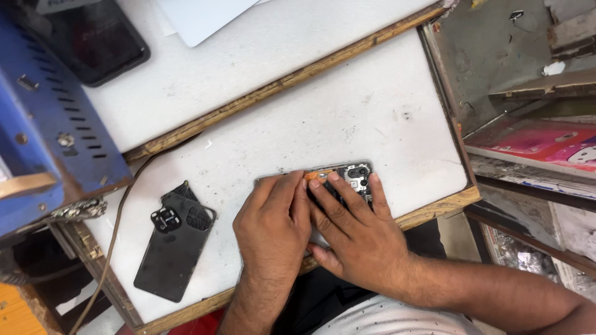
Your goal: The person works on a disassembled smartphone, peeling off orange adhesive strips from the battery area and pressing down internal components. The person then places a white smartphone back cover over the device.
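Observation:
An opened phone (355, 175) lies on the white worktop (347, 118), its camera module and inner parts showing at the upper right end. Both my hands rest on top of it and cover most of its body. My left hand (273, 220) lies flat on the phone's left part, fingers together. My right hand (355, 231) presses down beside it, fingertips near an orange strip (312, 175) by the top edge. A black back cover (174, 245) with camera cut-outs lies on the worktop to the left, apart from the hands.
A blue metal box (46, 111) with vent slots stands at the left, a cable (115, 229) running down from it. A dark phone (99, 40) lies at the top left. Open shelving with coloured boxes (546, 142) is at the right, past the wood-edged worktop rim.

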